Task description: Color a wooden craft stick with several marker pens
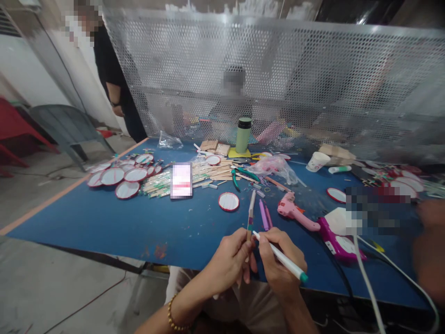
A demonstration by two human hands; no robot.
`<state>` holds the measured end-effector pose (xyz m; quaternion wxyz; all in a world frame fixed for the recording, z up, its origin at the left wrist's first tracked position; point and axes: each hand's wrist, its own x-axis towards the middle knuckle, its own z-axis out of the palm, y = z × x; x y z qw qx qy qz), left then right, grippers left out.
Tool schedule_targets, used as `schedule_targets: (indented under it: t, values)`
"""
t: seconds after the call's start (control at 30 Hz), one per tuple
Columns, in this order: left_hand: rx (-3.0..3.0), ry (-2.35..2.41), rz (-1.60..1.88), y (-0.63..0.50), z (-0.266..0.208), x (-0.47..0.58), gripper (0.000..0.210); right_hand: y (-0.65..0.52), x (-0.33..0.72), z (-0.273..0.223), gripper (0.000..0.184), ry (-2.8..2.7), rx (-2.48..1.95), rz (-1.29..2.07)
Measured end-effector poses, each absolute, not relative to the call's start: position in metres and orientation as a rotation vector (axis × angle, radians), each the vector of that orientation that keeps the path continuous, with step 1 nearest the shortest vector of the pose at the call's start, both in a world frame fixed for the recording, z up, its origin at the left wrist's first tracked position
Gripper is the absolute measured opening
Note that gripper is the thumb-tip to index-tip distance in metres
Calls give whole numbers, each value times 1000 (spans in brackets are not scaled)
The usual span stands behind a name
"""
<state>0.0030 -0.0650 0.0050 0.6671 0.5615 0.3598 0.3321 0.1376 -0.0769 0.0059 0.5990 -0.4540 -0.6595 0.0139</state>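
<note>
Head view: marker (287, 263) held; device label (330, 248) illegible.

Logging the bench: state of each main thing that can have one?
Left grip, closed on stick
Right grip, closed on marker
Stick, held, partly coloured
Marker, tip at stick
Phone, screen lit
Bottle, upright, lid on
Pliers, handles spread
Glue gun, lying down
Paper cup, seems tilted

Near edge of table (104, 220): 1 white marker (285, 261), 1 striped stick (250, 221). Mid-table: 2 purple markers (263, 215), 1 phone (181, 181), 1 pliers (235, 179), 1 pink gun-shaped tool (291, 206). Far edge: 1 tumbler (243, 138), 1 paper cup (317, 161). Far-left corner: red-rimmed discs (135, 175), ≥5, overlapping. Loose sticks (159, 183): many, not countable.
</note>
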Motion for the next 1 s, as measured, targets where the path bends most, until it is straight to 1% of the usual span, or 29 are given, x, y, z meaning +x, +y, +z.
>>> schedule_targets:
  t: [1.0]
  values:
    - [1277,811,752,-65,5,3,45,-75,137,7,16,-1532,-1063,26]
